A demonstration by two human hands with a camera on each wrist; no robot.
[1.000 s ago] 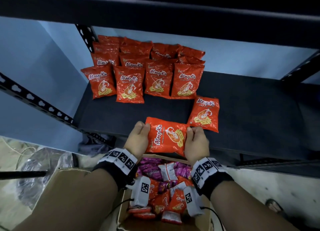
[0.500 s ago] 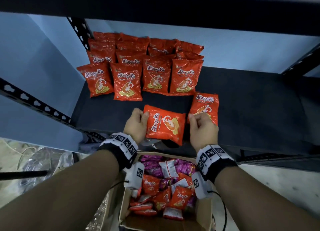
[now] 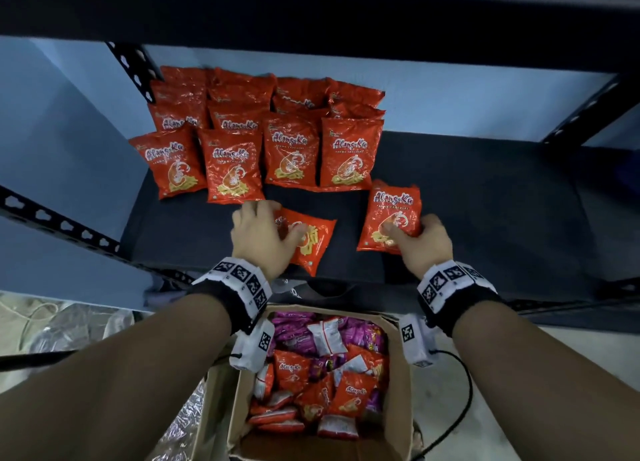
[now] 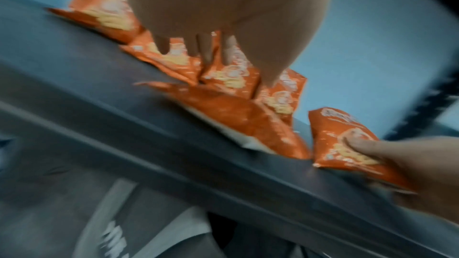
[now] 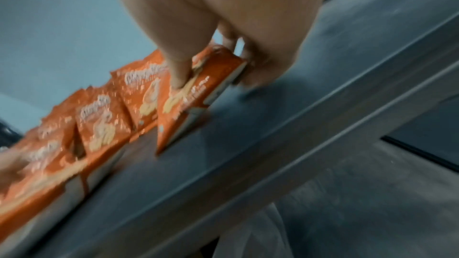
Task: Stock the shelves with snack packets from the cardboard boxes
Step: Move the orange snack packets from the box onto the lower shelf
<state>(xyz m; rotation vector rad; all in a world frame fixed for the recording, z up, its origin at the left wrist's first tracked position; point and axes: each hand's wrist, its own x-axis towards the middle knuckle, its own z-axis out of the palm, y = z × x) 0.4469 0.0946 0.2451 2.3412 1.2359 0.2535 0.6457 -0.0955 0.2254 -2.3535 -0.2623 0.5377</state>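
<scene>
Orange-red foil snack packets (image 3: 256, 138) stand in overlapping rows at the back left of the dark shelf (image 3: 485, 201), each leaning back on the one behind. Every packet bears white script lettering above a prawn figure and yellow cracker sticks; the foil is glossy and creased.

Two further packets of the same print are on the shelf in front of these rows:
- Left packet (image 3: 310, 241): turned sideways, lying near the shelf's front edge. The left hand (image 3: 261, 241) covers its left part, thumb across the printed face. The left wrist view is blurred and does not show whether the fingers (image 4: 206, 50) curl under the packet, so the grip cannot be confirmed.
- Right packet (image 3: 393, 218): print upright, its top edge near the lowest packet of the right-hand row. The right hand (image 3: 420, 242) pinches its lower right corner, thumb on the face. In the right wrist view the fingers (image 5: 248, 54) pass behind this packet (image 5: 188, 93), which is raised on its lower edge.

The two packets lie well apart, with bare shelf between them.

Below the shelf's front edge, an open cardboard box (image 3: 403, 408) holds a loose mix of orange-red, purple and white packets.
</scene>
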